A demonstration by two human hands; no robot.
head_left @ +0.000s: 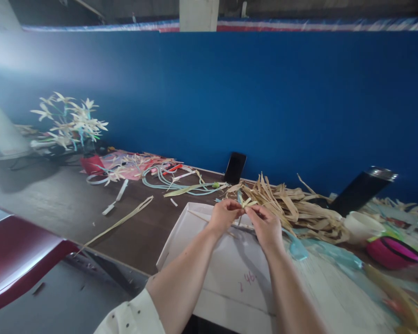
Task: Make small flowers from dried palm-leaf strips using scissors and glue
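Observation:
My left hand [225, 214] and my right hand [266, 227] meet above a white box lid [226, 273]. Between their pinched fingertips is a small pale flower [246, 202] of dried husk strips, its petals spreading upward. Both hands are closed on it. A thin stem seems to hang below the fingers, though its lower part is hard to make out. A thin stick [198, 216] lies on the lid by my left hand. Beyond my right hand is a heap of dried corn husks [282, 204].
A black phone [235, 167] leans on the blue partition [282, 102]. Pale blue cords [149, 178] lie on the table. Finished husk flowers [73, 120] stand at the left. A dark flask [360, 192], a white cup [362, 227] and a pink pouch [393, 253] are at the right.

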